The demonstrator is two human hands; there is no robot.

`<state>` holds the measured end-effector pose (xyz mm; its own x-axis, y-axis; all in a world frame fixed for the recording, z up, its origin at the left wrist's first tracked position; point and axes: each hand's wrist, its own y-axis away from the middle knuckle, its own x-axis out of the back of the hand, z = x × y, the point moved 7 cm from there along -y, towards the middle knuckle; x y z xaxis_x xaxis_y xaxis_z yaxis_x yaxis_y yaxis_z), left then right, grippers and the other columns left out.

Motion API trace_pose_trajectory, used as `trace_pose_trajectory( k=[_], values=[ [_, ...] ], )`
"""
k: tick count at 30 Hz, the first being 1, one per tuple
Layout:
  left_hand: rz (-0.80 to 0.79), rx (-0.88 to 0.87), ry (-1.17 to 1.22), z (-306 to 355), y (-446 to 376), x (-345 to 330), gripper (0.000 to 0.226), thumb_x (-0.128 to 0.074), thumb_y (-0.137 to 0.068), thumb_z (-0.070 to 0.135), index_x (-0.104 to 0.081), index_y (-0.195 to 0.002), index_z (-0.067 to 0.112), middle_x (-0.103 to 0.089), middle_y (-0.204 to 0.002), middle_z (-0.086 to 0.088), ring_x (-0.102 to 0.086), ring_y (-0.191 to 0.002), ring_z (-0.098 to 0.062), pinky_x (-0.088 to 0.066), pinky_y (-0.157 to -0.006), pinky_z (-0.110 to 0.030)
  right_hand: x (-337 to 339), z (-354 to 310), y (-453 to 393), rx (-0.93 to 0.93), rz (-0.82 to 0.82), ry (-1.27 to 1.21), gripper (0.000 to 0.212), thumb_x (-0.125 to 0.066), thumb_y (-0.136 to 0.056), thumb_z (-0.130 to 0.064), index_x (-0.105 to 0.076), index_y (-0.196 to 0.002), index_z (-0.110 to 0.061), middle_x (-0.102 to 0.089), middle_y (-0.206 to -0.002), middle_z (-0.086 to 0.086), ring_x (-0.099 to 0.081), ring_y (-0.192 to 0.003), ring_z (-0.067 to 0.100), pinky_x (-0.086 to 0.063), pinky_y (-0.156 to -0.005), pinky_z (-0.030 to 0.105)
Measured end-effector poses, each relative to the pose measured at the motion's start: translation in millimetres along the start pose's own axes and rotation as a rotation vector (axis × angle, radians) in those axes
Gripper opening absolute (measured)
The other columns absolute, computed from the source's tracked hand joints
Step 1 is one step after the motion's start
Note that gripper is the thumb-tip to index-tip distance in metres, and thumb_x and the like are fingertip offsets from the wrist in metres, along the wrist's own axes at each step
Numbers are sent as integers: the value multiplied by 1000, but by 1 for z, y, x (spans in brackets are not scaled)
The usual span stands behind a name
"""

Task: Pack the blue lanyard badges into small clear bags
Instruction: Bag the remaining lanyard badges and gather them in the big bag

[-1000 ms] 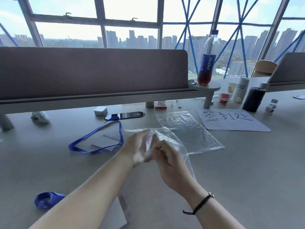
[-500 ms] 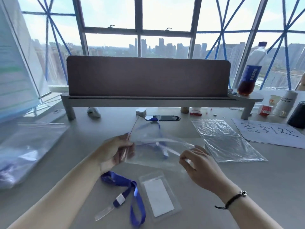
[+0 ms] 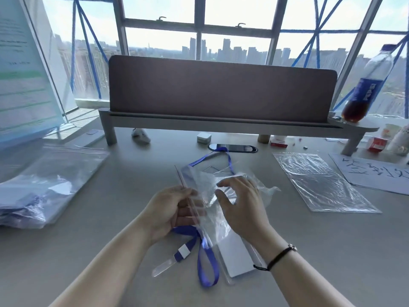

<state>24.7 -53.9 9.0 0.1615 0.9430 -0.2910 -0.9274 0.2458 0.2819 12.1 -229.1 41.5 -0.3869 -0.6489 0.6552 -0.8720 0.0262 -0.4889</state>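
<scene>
Grey desk [image 3: 332, 251] with brown divider screen [image 3: 221, 89], beyond it tall daylit windows [image 3: 234, 9] over a hazy skyline.

Left pile of filled bags [image 3: 44, 191] blurred — contents unclear (blue shapes); paper sign [image 3: 376, 173] cut off right.

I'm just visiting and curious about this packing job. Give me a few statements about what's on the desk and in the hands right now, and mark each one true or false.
1. The left hand pinches the clear bag at its zip edge. True.
2. The blue lanyard badge nearest the person is already inside that bag. False: it lies on the desk, beneath the hands.
3. The right hand wears a dark wristband. True.
4. The Pepsi bottle lies flat on the desk. False: it stands on the divider's shelf, far right.
5. Another empty clear bag lies flat to the right. True.
</scene>
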Motion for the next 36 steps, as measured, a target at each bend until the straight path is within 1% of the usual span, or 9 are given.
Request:
trace_pose_trajectory(
  k=[5,8,13,16,21,27,31,34,36],
  values=[
    [2,-102,-12,0,0,3,19,-70,-84,19,-70,-86,1,-73,-80,-17,-72,-65,-24,-62,-62,-33,-11,-30,8,77,-50,-137,9,-72,-88,-36,-68,-95,-32,-59,-95,-18,-56,-94,2,-45,-80,18],
    [45,-159,-35,2,-2,7,28,-73,-74,26,-69,-82,0,-71,-75,-16,-68,-60,-21,-62,-62,-33,-15,-34,18,146,-64,-130,18,-70,-87,-41,-67,-103,-33,-56,-97,-19,-56,-93,1,-47,-77,19],
    [128,-202,-28,1,-1,11,35,-80,-67,25,-62,-74,-3,-66,-67,-21,-63,-53,-24,-54,-48,-27,-16,-33,31,151,-78,-25,44,-69,-75,-63,-61,-106,-34,-54,-95,-21,-53,-88,1,-41,-77,15],
    [143,-266,-112,2,0,10,56,-84,-61,36,-63,-83,-11,-69,-70,-20,-67,-59,-27,-56,-56,-33,-19,-34,34,117,-76,-17,48,-72,-73,-62,-55,-109,-35,-54,-94,-21,-52,-87,0,-40,-74,13],
    [48,-319,-124,2,7,-4,29,-71,-86,26,-67,-93,-2,-76,-88,-22,-76,-84,-35,-61,-70,-41,-23,-28,33,14,-115,-169,32,-72,-84,-39,-58,-112,-36,-64,-95,-23,-59,-95,-1,-46,-77,13],
    [12,-316,-67,1,6,-5,32,-68,-83,30,-65,-89,-1,-73,-91,-28,-73,-86,-43,-61,-80,-49,-18,-22,31,-59,-87,-293,21,-63,-95,-25,-67,-115,-31,-72,-92,-18,-69,-88,3,-57,-79,31],
    [30,-335,-150,0,7,-5,42,-68,-83,32,-67,-97,-7,-75,-91,-23,-74,-86,-40,-60,-84,-52,-12,-28,32,11,-66,-187,29,-49,-97,-26,-65,-122,-29,-73,-93,-15,-68,-85,5,-56,-74,32],
    [27,-363,-214,0,10,-7,23,-70,-88,22,-74,-95,1,-76,-93,-20,-74,-91,-38,-59,-88,-47,-11,-32,33,91,-87,80,41,-48,-91,-31,-55,-132,-33,-71,-105,-13,-65,-88,11,-53,-72,33],
    [26,-378,-284,0,12,-9,11,-68,-93,13,-77,-96,7,-78,-93,-15,-75,-90,-33,-60,-86,-42,-8,-30,32,110,-64,159,40,-52,-88,-30,-58,-127,-34,-69,-107,-13,-66,-84,14,-52,-69,34]
  ],
)
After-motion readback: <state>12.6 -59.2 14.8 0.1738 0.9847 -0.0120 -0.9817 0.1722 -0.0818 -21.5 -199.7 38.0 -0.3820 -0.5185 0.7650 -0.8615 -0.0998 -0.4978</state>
